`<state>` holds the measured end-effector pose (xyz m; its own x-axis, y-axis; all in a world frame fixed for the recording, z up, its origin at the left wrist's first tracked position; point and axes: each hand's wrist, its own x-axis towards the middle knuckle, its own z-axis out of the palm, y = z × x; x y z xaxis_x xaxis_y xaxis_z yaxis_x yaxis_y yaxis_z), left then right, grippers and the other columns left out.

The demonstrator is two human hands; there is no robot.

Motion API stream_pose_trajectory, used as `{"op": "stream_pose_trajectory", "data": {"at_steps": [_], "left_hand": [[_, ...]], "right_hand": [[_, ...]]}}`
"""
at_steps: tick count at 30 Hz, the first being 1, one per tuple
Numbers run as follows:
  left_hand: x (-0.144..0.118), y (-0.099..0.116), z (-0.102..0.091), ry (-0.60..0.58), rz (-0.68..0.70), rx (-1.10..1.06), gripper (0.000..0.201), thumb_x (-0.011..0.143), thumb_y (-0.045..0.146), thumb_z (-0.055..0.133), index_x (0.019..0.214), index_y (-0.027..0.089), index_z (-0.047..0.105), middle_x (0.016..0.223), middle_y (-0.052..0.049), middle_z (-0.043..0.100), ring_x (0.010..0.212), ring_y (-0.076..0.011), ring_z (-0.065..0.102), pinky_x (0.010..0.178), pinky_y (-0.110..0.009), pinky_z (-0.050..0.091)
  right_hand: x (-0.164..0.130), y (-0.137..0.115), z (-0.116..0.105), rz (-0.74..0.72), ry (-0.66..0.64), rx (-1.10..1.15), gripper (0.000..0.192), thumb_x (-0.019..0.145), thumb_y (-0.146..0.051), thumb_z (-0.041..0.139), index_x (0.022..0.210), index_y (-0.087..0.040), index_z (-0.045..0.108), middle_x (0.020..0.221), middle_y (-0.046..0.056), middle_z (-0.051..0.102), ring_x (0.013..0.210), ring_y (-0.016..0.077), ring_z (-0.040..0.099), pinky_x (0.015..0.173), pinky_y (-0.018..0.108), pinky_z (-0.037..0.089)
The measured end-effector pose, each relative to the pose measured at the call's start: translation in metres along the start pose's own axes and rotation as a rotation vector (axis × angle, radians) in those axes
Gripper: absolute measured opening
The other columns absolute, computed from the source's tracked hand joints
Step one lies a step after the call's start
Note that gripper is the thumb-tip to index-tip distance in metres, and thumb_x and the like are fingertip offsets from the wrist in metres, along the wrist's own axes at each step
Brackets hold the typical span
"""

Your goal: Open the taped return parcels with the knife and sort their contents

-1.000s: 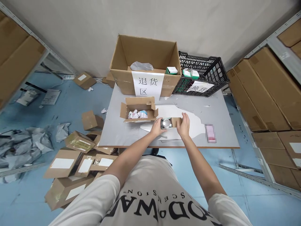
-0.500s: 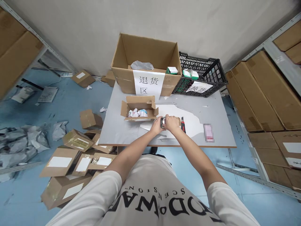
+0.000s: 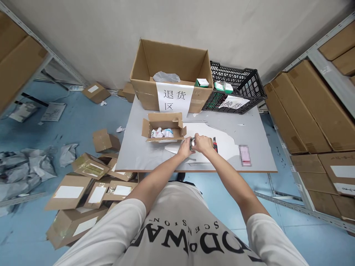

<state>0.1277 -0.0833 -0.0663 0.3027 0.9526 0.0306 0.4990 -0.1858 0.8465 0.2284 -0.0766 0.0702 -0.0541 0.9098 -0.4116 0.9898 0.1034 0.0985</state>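
Over the table, my left hand (image 3: 185, 148) and my right hand (image 3: 203, 143) are closed around a small dark object with a shiny silver, rounded face (image 3: 192, 144). Its kind cannot be made out, and the fingers hide much of it. Something brown shows just past the right hand's fingers. A red and black utility knife (image 3: 215, 145) lies beside my right hand. Beneath both hands is a white sheet (image 3: 226, 142). Left of my left hand, an open small carton (image 3: 165, 117) has crumpled white paper (image 3: 157, 133) inside.
A large open carton (image 3: 144, 94) with a paper sign stands at the table's back, beside a black plastic crate (image 3: 249, 88) holding small green-white boxes. A pink item (image 3: 244, 155) lies at right. Taped parcels (image 3: 68, 190) pile on the left floor; shelves of cartons (image 3: 313, 107) stand at right.
The view has shifted very slightly. Both hands stay around the small object in nearly the same place, with the right hand now covering slightly more of the knife.
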Motion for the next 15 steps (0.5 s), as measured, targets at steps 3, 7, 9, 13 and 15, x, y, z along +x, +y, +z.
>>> {"op": "stream_pose_trajectory", "data": {"at_steps": [3, 7, 9, 13, 15], "left_hand": [[-0.001, 0.001, 0.003, -0.018, -0.014, 0.012, 0.085, 0.051, 0.015, 0.082, 0.122, 0.018, 0.036, 0.12, -0.012, 0.049, 0.112, -0.0295, 0.051, 0.092, -0.042, 0.043], [-0.002, 0.001, 0.005, -0.026, -0.013, 0.027, 0.084, 0.052, 0.013, 0.08, 0.123, 0.018, 0.035, 0.12, -0.012, 0.048, 0.113, -0.03, 0.051, 0.092, -0.044, 0.043], [-0.001, 0.0, 0.007, -0.013, 0.0, 0.033, 0.083, 0.052, 0.012, 0.079, 0.122, 0.019, 0.035, 0.118, -0.011, 0.048, 0.114, -0.0297, 0.049, 0.094, -0.044, 0.041], [0.002, 0.0, 0.011, -0.013, 0.012, 0.036, 0.079, 0.052, 0.011, 0.076, 0.119, 0.019, 0.036, 0.115, -0.01, 0.048, 0.114, -0.0295, 0.048, 0.095, -0.044, 0.04], [0.003, 0.003, 0.014, -0.025, 0.0, 0.045, 0.076, 0.053, 0.012, 0.075, 0.118, 0.019, 0.036, 0.114, -0.01, 0.048, 0.112, -0.0297, 0.048, 0.093, -0.044, 0.041]], "right_hand": [[-0.001, 0.003, 0.001, -0.018, 0.011, -0.016, 0.045, 0.072, -0.032, 0.063, 0.111, -0.017, 0.048, 0.091, 0.014, 0.068, 0.088, 0.0285, 0.065, 0.071, 0.033, 0.045], [0.002, 0.009, 0.007, -0.002, 0.004, 0.001, 0.043, 0.074, -0.034, 0.062, 0.111, -0.018, 0.048, 0.092, 0.013, 0.069, 0.086, 0.0279, 0.066, 0.069, 0.032, 0.044], [0.002, 0.011, 0.009, 0.004, 0.007, -0.002, 0.042, 0.074, -0.034, 0.061, 0.111, -0.019, 0.048, 0.092, 0.012, 0.069, 0.086, 0.0275, 0.066, 0.069, 0.032, 0.043], [0.0, 0.013, 0.008, -0.018, 0.034, -0.026, 0.04, 0.074, -0.034, 0.062, 0.108, -0.018, 0.048, 0.089, 0.012, 0.069, 0.085, 0.0275, 0.066, 0.069, 0.031, 0.042], [0.001, 0.014, 0.007, -0.028, 0.03, -0.022, 0.04, 0.073, -0.034, 0.063, 0.107, -0.019, 0.049, 0.088, 0.012, 0.069, 0.084, 0.0275, 0.066, 0.067, 0.031, 0.041]]}}
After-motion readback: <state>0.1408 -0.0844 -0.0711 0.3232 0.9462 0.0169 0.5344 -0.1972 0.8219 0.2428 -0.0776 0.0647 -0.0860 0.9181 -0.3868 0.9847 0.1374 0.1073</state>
